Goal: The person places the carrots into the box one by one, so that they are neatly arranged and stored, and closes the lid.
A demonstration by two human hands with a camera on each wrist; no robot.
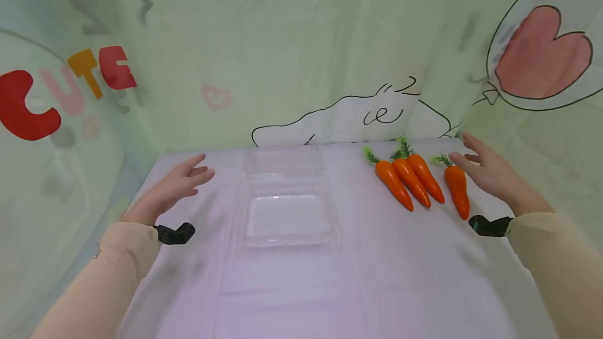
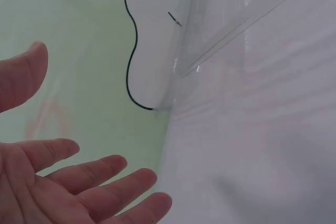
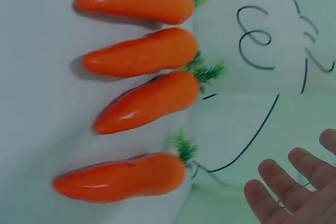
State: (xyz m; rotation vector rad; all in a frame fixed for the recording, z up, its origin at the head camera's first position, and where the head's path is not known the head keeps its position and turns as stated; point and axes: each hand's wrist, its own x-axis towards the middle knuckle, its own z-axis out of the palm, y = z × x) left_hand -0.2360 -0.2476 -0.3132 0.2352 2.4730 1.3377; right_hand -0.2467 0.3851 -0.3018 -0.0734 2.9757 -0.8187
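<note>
My left hand hovers over the table's left side, fingers spread and holding nothing; its palm and thumb show in the left wrist view. On the right, my right hand is held in the air with extended fingers, close beside a carrot with a green leafy top. Three more orange carrots lie side by side just left of that one, tips toward me. A clear plastic box stands mid-table, its lid folded back away from me.
A white cloth covers the table. Behind it hangs a pale green curtain with printed drawings, and it closes in both sides too. Dark wrist cameras sit on both sleeves.
</note>
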